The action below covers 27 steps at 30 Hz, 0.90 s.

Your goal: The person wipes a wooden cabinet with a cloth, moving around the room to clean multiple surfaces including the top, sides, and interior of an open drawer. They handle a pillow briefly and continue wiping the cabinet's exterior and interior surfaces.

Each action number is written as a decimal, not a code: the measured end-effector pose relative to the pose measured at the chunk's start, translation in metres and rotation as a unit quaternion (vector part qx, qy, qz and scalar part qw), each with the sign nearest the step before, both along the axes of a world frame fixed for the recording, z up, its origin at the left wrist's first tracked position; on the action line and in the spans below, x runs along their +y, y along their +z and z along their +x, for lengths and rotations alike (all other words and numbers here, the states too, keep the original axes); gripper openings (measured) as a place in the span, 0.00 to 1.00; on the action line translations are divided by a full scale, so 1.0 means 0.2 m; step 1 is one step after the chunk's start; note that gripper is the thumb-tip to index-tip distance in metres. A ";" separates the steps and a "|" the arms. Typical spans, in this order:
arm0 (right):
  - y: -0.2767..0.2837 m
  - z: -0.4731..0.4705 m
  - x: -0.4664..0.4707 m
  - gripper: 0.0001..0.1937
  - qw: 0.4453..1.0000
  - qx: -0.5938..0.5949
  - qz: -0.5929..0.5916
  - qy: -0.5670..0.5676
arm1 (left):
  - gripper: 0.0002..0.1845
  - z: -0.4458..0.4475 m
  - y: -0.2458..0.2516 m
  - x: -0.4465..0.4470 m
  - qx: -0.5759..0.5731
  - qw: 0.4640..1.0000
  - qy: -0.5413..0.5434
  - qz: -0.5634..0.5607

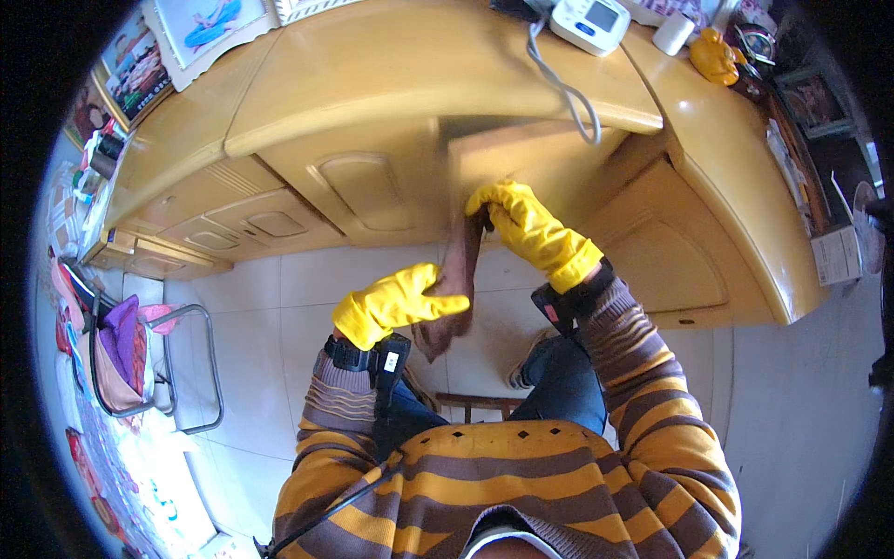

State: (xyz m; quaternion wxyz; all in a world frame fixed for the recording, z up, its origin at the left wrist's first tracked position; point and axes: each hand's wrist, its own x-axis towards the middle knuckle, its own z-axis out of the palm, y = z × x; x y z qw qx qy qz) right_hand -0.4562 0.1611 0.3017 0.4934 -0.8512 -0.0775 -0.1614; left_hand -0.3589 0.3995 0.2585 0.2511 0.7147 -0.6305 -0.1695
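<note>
Both my hands wear yellow rubber gloves. My right hand (527,227) grips the top of a brown cloth (457,279) in front of the wooden cabinet. From there the cloth hangs down, slightly blurred, above the floor. Close by its lower part is my left hand (401,300), thumb and fingers spread; whether it touches the cloth I cannot tell. An open cabinet door (520,157), also blurred, stands just beyond my right hand, under the countertop edge.
A blood pressure monitor (591,22) sits on the countertop (412,63), its grey tube (569,98) hanging over the front edge. Framed pictures (209,31) stand at back left. A yellow figurine (714,57) is at right. A metal-framed chair (209,370) holds fabrics on the left.
</note>
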 end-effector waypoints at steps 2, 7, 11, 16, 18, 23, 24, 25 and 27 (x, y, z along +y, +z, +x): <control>-0.02 0.10 0.03 0.13 0.998 0.013 0.066 0.011 | 0.27 0.10 -0.06 0.04 -0.124 0.982 -0.026 -0.142; 0.01 0.05 0.12 0.16 0.992 0.087 0.089 0.004 | 0.19 0.16 -0.05 0.16 -0.014 0.981 0.098 -0.165; 0.11 -0.08 0.21 0.18 0.989 0.097 0.113 0.000 | 0.15 0.11 -0.04 0.21 0.462 0.797 0.273 -0.276; 0.21 -0.17 0.47 0.21 0.976 0.157 0.140 0.063 | 0.29 0.16 -0.24 0.25 0.132 0.878 0.372 -0.270; 0.25 -0.14 0.56 0.22 0.984 0.150 0.098 0.027 | 0.31 0.17 -0.31 0.32 0.179 0.878 0.375 -0.237; 0.37 -0.03 0.66 0.18 0.977 0.207 -0.035 -0.032 | 0.14 0.14 -0.24 0.61 0.220 0.804 0.418 -0.362; 0.39 -0.01 0.68 0.17 0.958 0.282 -0.043 -0.007 | 0.12 0.15 -0.20 0.69 0.201 0.808 0.410 -0.372; 0.40 -0.01 0.70 0.16 0.932 0.360 -0.049 0.016 | 0.10 0.16 -0.16 0.75 0.246 0.796 0.406 -0.376; 0.40 0.00 0.77 0.15 0.902 0.426 0.015 0.077 | 0.11 0.19 -0.09 0.83 0.244 0.787 0.382 -0.418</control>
